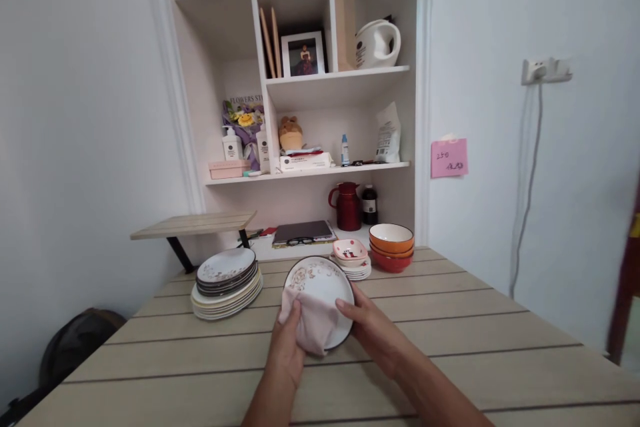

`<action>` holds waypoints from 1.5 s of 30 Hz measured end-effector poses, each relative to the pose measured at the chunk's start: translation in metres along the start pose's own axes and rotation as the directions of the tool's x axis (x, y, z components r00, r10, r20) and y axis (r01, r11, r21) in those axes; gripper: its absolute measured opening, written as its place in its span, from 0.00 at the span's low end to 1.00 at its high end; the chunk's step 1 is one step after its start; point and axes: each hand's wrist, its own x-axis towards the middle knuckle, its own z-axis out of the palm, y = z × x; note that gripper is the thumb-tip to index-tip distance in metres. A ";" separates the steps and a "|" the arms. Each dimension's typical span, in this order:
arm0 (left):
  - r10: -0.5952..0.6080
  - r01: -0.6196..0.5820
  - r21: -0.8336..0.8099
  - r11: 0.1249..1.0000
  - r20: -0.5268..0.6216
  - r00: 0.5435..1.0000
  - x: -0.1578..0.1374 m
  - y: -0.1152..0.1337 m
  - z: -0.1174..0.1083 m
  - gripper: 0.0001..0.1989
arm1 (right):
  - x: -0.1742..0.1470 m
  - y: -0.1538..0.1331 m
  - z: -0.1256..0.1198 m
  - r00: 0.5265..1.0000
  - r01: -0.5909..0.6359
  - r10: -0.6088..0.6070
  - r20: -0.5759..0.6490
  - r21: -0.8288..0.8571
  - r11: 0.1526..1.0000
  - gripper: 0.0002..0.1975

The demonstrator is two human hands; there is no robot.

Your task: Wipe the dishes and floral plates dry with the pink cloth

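Observation:
A white plate (327, 283) with a dark rim and a brown floral pattern is held up, tilted, above the table. My right hand (373, 323) grips its right edge, thumb on the face and fingers behind. A pale pink cloth (313, 327) covers the plate's lower left part. My left hand (289, 337) is closed on that cloth at the plate's edge, its thumb pressing over the front. The fingers behind are hidden.
Stacked plates (227, 287) stand on the wooden table (440, 340) at the left. Small patterned dishes (350, 253) and a stack of orange and red bowls (391, 250) sit behind to the right. A raised wooden stand (195, 225) is at the far left, and white shelves (310, 177) rise behind.

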 end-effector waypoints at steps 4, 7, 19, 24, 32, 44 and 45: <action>-0.027 0.023 -0.043 0.999 -0.077 0.997 0.002 -0.002 0.000 0.19 | 0.006 0.021 0.012 0.994 0.066 -0.053 -0.094 0.139 0.988 0.37; -0.014 0.010 -0.041 0.999 -0.098 0.995 0.003 -0.003 -0.001 0.17 | 0.011 0.038 0.013 0.985 0.066 -0.031 -0.168 0.208 0.976 0.34; -0.078 0.073 0.057 0.996 0.088 0.993 -0.003 -0.006 0.005 0.30 | 0.024 0.034 -0.018 0.900 0.047 -0.040 -0.434 0.005 0.999 0.25; -0.072 0.058 0.131 0.990 0.109 0.991 -0.006 -0.005 0.005 0.32 | 0.013 0.006 -0.016 0.916 -0.056 0.013 -0.400 -0.097 0.994 0.24; -0.027 -0.029 0.375 0.926 0.143 0.989 -0.011 0.002 -0.004 0.36 | 0.002 -0.021 -0.022 0.968 -0.074 0.040 -0.247 -0.126 0.989 0.18; -0.018 -0.040 0.402 0.915 0.140 0.990 -0.008 0.000 -0.005 0.36 | 0.006 -0.010 -0.019 0.930 -0.008 -0.114 -0.348 -0.330 0.944 0.17; -0.020 -0.026 0.375 0.927 0.119 0.993 -0.007 0.001 -0.005 0.36 | 0.007 -0.006 -0.018 0.921 0.034 -0.166 -0.352 -0.353 0.935 0.16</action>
